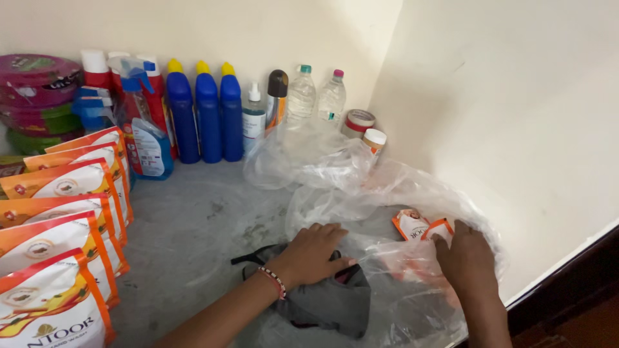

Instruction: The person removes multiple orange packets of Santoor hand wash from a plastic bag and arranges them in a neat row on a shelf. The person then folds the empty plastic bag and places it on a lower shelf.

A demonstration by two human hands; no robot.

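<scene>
Packets [422, 227] first: two small orange and white ones sit inside a big clear plastic bag [412, 193] on the grey floor [193, 225], close to the wall [516, 129] on the right. My right hand [469, 256] is on them, fingers pinching the top of the nearer one through or under the thin plastic; I cannot tell which. I think they are light and bendy, and a bit slippery, so the top edge is the best place to grab.

My left hand [314, 253] lies flat, fingers spread, pressing on a dark grey cloth bag [329, 299] with a black strap, beside the plastic bag. It grips nothing that I can see. The cloth looks soft and floppy. The two hands are apart, with crinkly plastic between them.

More orange shapes show under the plastic, but they are blurry and I cannot tell what they are. The shine on the bag hides a lot.

Farther out, a row of big orange and white pouches [58, 245] lies on the left, cut off by the edge. Three blue bottles [207, 116] with yellow caps, a spray bottle [145, 122], two clear water bottles [316, 96] and small jars [364, 129] stand along the back wall.
</scene>
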